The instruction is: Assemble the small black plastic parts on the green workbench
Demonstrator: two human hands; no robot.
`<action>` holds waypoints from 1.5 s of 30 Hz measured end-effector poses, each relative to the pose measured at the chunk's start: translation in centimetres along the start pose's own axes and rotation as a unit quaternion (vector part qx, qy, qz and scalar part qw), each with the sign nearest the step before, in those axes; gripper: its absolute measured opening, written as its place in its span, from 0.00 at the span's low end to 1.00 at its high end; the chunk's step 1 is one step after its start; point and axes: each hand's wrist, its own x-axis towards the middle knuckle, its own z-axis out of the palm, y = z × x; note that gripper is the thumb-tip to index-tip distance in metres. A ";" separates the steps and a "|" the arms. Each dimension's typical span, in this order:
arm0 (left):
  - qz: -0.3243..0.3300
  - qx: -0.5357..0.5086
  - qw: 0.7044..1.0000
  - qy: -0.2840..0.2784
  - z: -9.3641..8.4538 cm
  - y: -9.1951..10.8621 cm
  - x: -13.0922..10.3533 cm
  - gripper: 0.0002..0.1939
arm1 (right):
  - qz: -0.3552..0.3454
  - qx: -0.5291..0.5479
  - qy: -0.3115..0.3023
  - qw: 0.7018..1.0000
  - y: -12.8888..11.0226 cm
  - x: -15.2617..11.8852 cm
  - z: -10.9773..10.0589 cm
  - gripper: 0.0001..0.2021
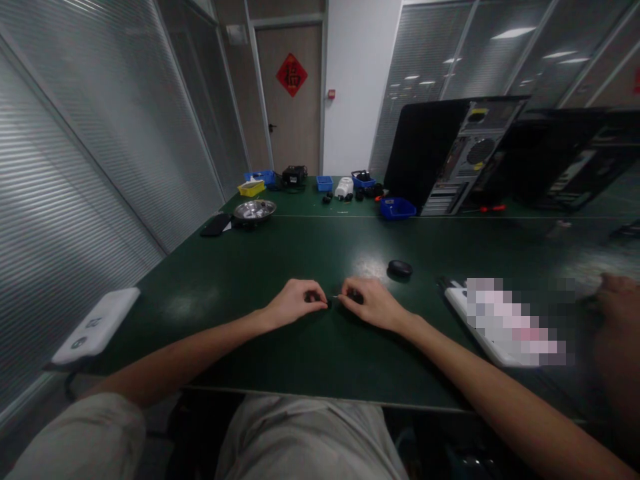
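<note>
My left hand (295,301) is closed just above the green tabletop (300,247), thumb and fingertips pinched on a small black piece (329,303). My right hand (375,301) faces it from a short distance, also closed in a pinch. From its fingertips a thin, pale tip (336,297) points toward the black piece; whether the two touch is hard to see. Something dark shows inside the curl of each hand, too small to name. A rounded black case (400,269) lies beyond my right hand.
At right are a white box-like object (493,333), partly blurred out, and another person's hand (617,300). A metal bowl (255,211), blue tray (397,209) and computer tower (450,153) stand farther back. A white device (97,325) sits at the left edge.
</note>
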 end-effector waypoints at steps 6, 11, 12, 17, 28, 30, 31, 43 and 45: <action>-0.017 -0.014 1.000 0.018 0.4 -0.3 -0.4 0.13 | -0.004 -0.027 -0.021 0.999 -0.4 -0.1 -0.1 0.07; -0.006 0.010 1.000 0.020 0.3 -0.4 -0.5 0.14 | 0.000 -0.030 -0.024 0.999 -0.7 -0.2 -0.3 0.07; -0.003 0.015 1.000 0.020 0.3 -0.5 -0.5 0.13 | 0.000 -0.030 -0.024 0.999 -0.8 -0.3 -0.3 0.07; 0.006 0.024 0.999 0.023 0.3 -0.6 -0.6 0.11 | -0.003 -0.040 -0.030 0.999 -0.9 -0.3 0.1 0.07; 0.031 0.004 0.999 0.026 0.0 -0.4 -0.8 0.10 | -0.016 -0.044 -0.011 0.999 -0.9 -0.6 1.1 0.08; 0.028 -0.009 0.999 0.034 0.0 -0.5 -0.8 0.10 | -0.016 -0.031 -0.004 0.999 -0.9 -0.6 1.2 0.09; 0.022 -0.017 0.999 0.041 0.1 -0.5 -0.8 0.10 | -0.015 -0.023 -0.001 1.000 -0.9 -0.5 1.3 0.09; 0.083 0.044 0.995 0.034 0.8 -0.4 -0.8 0.09 | -0.035 -0.055 -0.013 0.998 -1.5 -0.5 1.3 0.08; 0.080 0.027 0.996 0.034 0.8 -0.4 -0.8 0.09 | -0.035 -0.044 -0.007 0.998 -1.3 -0.4 1.6 0.08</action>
